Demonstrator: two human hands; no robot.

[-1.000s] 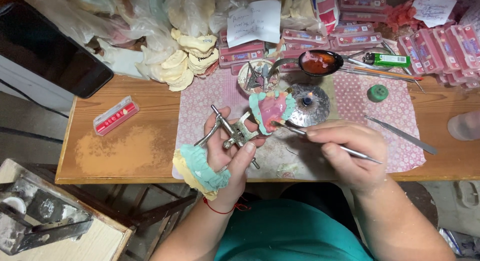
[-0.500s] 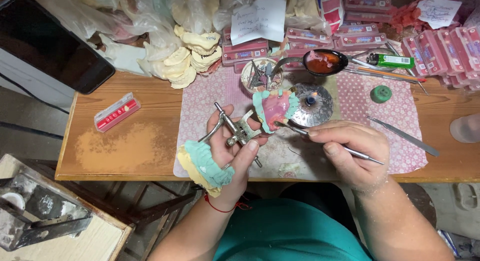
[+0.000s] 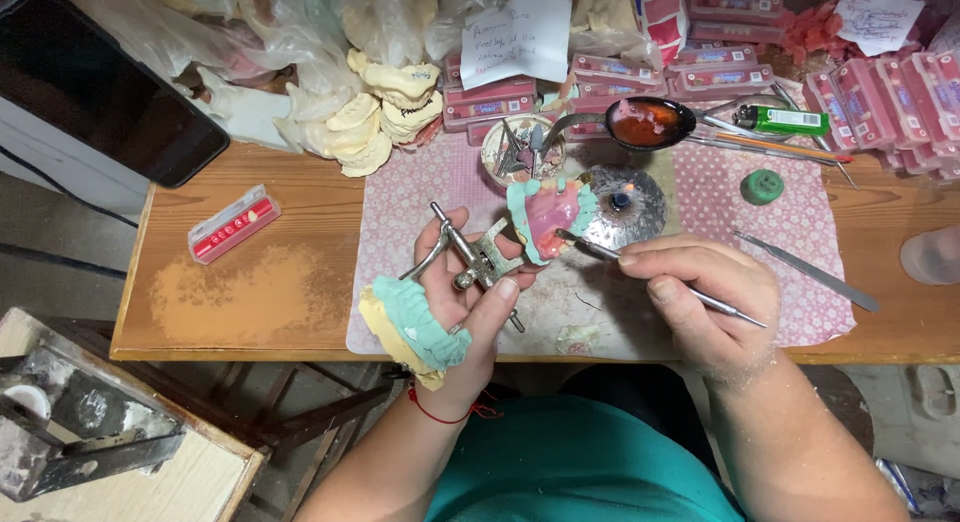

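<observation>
My left hand (image 3: 462, 300) grips a hinged metal articulator frame (image 3: 474, 259), fingers (image 3: 498, 304) wrapped shut around its middle, thumb pressed on the hinge. A pale green and yellow plaster cast (image 3: 410, 328) on the frame's lower end lies against the heel of that palm. The upper end, carrying a pink wax denture base with a mint green rim (image 3: 546, 214), juts past my fingertips, above the desk (image 3: 250, 292). My right hand (image 3: 706, 300) pinches a thin metal carving tool (image 3: 655, 280) like a pen, fingers closed on its shaft; its tip touches the wax's right edge. Just beyond the wax sits a small round metal burner (image 3: 622, 201) on the pink patterned mat (image 3: 800, 232).
</observation>
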